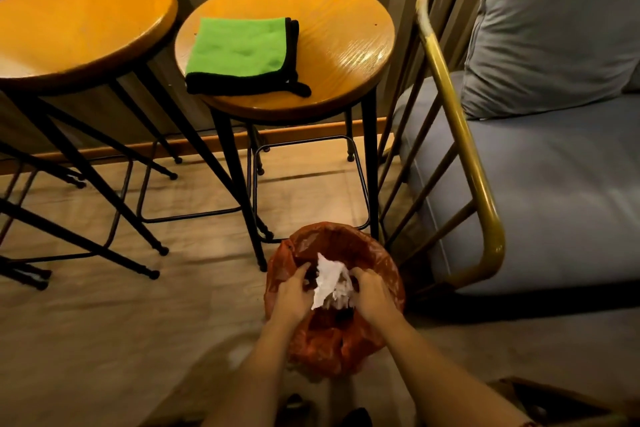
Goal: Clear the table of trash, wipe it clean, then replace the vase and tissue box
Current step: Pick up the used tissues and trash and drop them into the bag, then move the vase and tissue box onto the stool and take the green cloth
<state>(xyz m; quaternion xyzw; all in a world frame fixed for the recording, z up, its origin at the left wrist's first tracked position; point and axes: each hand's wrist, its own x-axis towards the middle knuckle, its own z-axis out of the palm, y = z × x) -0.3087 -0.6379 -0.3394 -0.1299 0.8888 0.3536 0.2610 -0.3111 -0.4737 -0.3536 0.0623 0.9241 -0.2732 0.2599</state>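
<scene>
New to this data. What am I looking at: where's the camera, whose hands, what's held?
There is no robot here. A person wears one wide-angle camera on the head, looking forward and down, so this single picture is their own view. The two arms coming in from the bottom are theirs. The left hand and right hand both grip crumpled white paper over a bin lined with a red bag, standing on the floor. Two round wooden stools stand behind it; the right stool carries a folded green cloth. A grey cushioned seat is on the right.
</scene>
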